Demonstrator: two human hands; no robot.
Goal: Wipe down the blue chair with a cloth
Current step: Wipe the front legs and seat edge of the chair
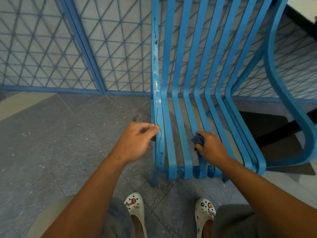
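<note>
The blue chair (179,107) of curved metal slats stands right in front of me, seat toward my feet. Its leftmost slat (157,93) carries white specks and a thin brown trickle line. My right hand (211,149) grips a bunched dark blue cloth (198,140) and presses it on a middle seat slat, near the front edge. My left hand (135,140) is at the seat's left edge, its curled fingers and thumb closing around the outer slat.
A blue mesh fence (72,48) runs behind the chair on a grey speckled floor (51,143). A brown smear (136,116) marks the floor left of the seat. A black table leg (281,129) lies to the right. My white clogs (137,208) stand just before the chair.
</note>
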